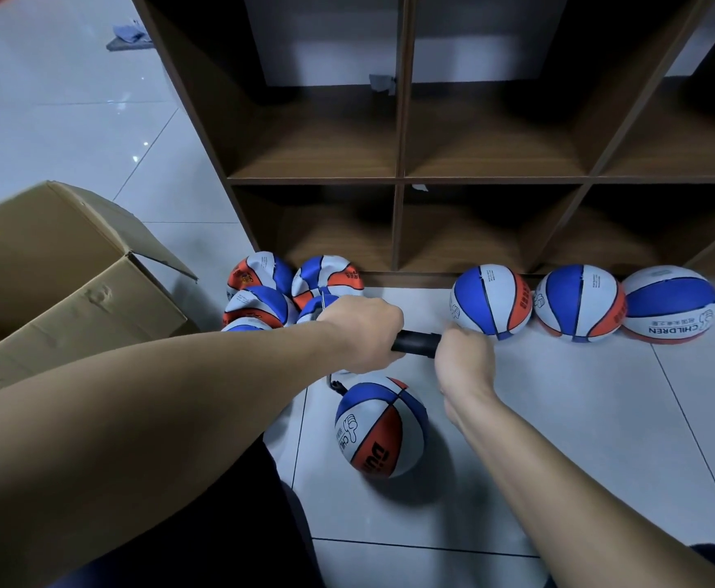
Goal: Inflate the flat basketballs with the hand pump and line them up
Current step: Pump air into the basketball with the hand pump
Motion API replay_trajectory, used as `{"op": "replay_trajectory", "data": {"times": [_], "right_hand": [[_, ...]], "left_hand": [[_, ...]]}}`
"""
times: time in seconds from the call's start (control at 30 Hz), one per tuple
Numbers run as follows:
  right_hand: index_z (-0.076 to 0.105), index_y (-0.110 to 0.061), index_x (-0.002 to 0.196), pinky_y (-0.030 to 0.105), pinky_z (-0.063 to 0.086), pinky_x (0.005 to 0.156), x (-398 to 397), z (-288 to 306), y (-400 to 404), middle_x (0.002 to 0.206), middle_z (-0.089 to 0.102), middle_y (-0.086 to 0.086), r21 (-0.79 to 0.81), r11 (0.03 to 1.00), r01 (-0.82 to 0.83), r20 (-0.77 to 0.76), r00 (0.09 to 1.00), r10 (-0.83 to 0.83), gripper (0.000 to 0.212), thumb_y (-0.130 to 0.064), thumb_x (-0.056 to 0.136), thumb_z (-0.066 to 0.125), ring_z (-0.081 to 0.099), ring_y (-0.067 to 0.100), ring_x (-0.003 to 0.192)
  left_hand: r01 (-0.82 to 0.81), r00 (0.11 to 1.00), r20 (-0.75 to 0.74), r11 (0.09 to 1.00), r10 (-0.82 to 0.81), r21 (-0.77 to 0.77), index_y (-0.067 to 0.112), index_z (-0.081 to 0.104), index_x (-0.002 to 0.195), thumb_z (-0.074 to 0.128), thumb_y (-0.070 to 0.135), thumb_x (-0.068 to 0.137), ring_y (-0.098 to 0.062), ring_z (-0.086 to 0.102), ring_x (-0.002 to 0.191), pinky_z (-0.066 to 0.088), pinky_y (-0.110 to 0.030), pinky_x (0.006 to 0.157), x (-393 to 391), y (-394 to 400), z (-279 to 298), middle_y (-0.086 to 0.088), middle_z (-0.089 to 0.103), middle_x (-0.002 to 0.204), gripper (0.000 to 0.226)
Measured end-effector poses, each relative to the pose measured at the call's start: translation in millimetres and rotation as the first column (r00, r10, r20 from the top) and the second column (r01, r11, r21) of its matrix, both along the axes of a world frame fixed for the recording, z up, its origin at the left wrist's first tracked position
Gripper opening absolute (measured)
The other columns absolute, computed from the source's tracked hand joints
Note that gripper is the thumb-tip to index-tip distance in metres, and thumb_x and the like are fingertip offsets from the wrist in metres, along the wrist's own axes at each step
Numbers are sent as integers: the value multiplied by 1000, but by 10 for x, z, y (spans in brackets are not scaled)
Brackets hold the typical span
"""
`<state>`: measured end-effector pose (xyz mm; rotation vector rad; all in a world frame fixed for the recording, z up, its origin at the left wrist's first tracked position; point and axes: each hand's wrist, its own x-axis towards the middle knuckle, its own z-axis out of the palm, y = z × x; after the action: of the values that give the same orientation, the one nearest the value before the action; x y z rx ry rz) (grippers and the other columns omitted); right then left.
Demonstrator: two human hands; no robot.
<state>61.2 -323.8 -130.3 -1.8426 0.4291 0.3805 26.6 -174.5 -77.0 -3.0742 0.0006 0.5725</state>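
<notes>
- Currently, the hand pump (415,344) is gripped at both ends: left hand (362,333) curled round the barrel, right hand (464,359) fisted on the handle (fingers hidden beneath).
- Its long axis runs left to right, above the basketball (379,426) lying near on the floor.
- Strokes should be kept straight along that axis, so the hose (334,386) is not tugged loose.

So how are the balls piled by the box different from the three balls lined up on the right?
The balls by the cardboard box, like this piled ball, look dented and saggy; the lined-up balls, like this row ball, look round and full. The piled ones are bunched together, some overlapping; the row ones sit side by side along the shelf base. Both kinds are blue, white and orange-red.
</notes>
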Motion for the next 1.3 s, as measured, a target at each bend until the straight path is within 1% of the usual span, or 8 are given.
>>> {"op": "replay_trajectory", "data": {"times": [0.13, 0.3, 0.53, 0.8, 0.93, 1.03, 1.2, 1.3], "right_hand": [[41, -13, 72, 33, 26, 55, 23, 15, -41, 67, 37, 4, 21, 998, -59, -58, 996, 61, 26, -11, 97, 46, 33, 25, 61], [41, -16, 78, 32, 23, 52, 68, -14, -112, 73, 35, 4, 58, 995, -77, -86, 993, 81, 17, -15, 92, 51, 29, 24, 65], [40, -22, 81, 27, 16, 46, 279, -23, -513, 71, 29, 0, 86, 989, 121, -172, 979, -105, 15, -14, 87, 52, 18, 21, 64], [44, -15, 79, 29, 28, 51, 281, -27, -455, 74, 41, 3, 49, 979, 196, -124, 974, -189, 16, -13, 93, 50, 30, 22, 59], [45, -21, 76, 35, 41, 65, 211, -30, -281, 82, 49, 4, 39, 984, 175, -85, 982, -171, 19, -19, 94, 50, 44, 27, 73], [46, -21, 73, 39, 39, 69, 139, -10, -181, 80, 50, 1, 36, 985, 167, -55, 985, -165, 19, -20, 91, 49, 43, 28, 73], [41, -14, 69, 32, 26, 57, 81, 23, -42, 69, 40, 0, -19, 998, 52, -7, 999, -52, 30, -5, 98, 40, 34, 25, 67], [44, -15, 68, 36, 33, 64, -17, 53, 39, 70, 43, 1, 39, 994, 100, 6, 995, -100, 30, -10, 98, 46, 38, 23, 62]], "left_hand": [[37, 999, -27, 999, -38, -7, 25, 67, 92, 59, 49, 101, -22, 65, 69, 59, -36, 64, 41, 63, 35, 2, 64, 77, 26], [43, 997, -58, 999, -43, -12, 26, 65, 88, 60, 50, 99, -21, 65, 68, 59, -37, 64, 72, 121, -2, 3, 64, 77, 27], [-36, 993, -114, 999, 34, -20, 26, 65, 82, 65, 49, 94, -23, 68, 72, 54, -36, 62, 31, 445, 23, 2, 67, 75, 26], [-57, 995, -78, 998, 57, 7, 26, 63, 79, 63, 46, 96, -23, 69, 72, 52, -35, 59, 3, 440, 41, 3, 65, 74, 26], [-55, 997, -46, 998, 55, -14, 26, 58, 76, 58, 39, 99, -20, 61, 65, 45, -32, 54, -48, 316, 38, 2, 63, 74, 26], [-52, 999, -5, 999, 52, -6, 27, 53, 75, 58, 37, 100, -19, 59, 64, 47, -33, 57, -96, 203, -12, 2, 60, 74, 27], [-48, 999, 17, 998, 49, -28, 24, 55, 76, 57, 38, 99, -23, 63, 66, 49, -34, 56, -118, 125, 23, 1, 61, 73, 27], [-44, 999, 13, 998, 45, -33, 22, 58, 76, 57, 36, 99, -24, 64, 66, 54, -36, 60, -127, 81, 56, 0, 62, 72, 27]]}}
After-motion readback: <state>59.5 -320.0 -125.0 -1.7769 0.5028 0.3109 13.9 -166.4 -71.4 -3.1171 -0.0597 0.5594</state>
